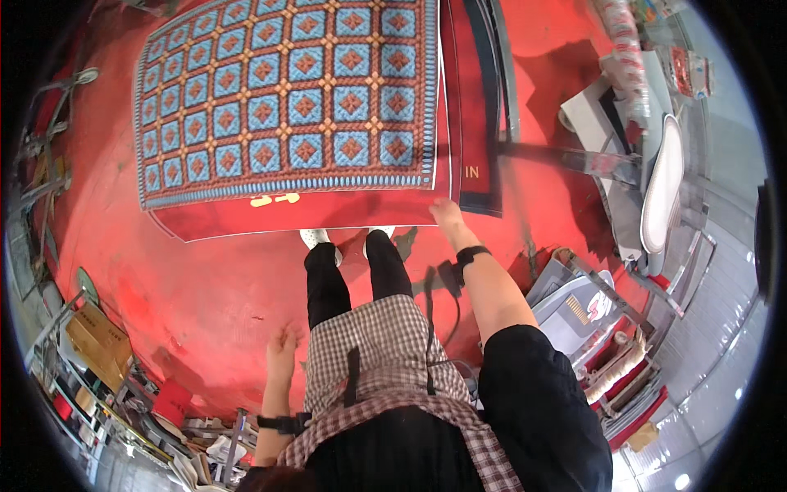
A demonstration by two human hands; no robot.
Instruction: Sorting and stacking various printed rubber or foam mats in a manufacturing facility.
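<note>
A patterned mat (270, 98) with blue squares, brown diamonds and a braided border lies on top of a red mat (344, 215) in front of me. The red mat's near edge shows below it, with part of a yellow print. At the near right corner of the red mat, my right hand (445, 213) has its fingers closed on the edge. My left hand (283, 348) hangs beside my apron, away from the mats, fingers loosely apart with nothing in them. Another dark red mat (477, 148) with a black border lies to the right, partly covered.
Red floor (213, 303) surrounds the mats, and my feet stand at their near edge. On the right are a metal bar (566, 156), a white oval mat (662, 184), a wrapped roll (627, 57) and grey mats (570, 303) on a rack. A cardboard box (98, 344) sits on a left shelf.
</note>
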